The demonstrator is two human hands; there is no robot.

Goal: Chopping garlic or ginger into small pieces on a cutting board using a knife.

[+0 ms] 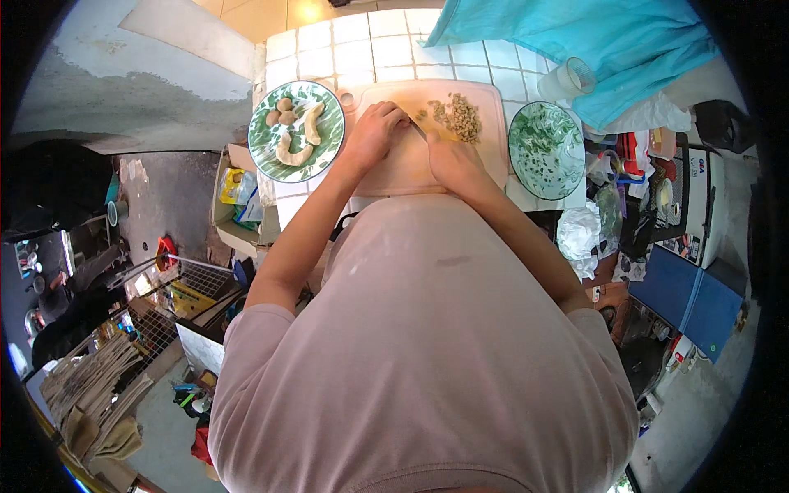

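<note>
On the pinkish cutting board (pixel 394 177), my right hand (pixel 454 164) is wrapped round a knife (pixel 417 126), its blade pointing up and left toward my other hand. The fingers of my left hand (pixel 378 135) are curled down on the board beside the blade tip; whatever they hold is hidden. A heap of chopped light-brown pieces (pixel 459 119) lies beyond my right hand, with a few loose bits nearer the blade. Left of the board, a green-and-white plate (pixel 261 148) carries several round brown balls (pixel 284 105) and two curved pale sausage-like pieces (pixel 312 125).
A second green-and-white plate (pixel 546 152) stands right of the board. Behind it are a clear tumbler (pixel 567 80) and a turquoise cloth (pixel 567 33). White tiles (pixel 353 31) cover the worktop. Crumpled plastic bags (pixel 579 230) sit near its right edge, and a cardboard box (pixel 238 234) stands at left.
</note>
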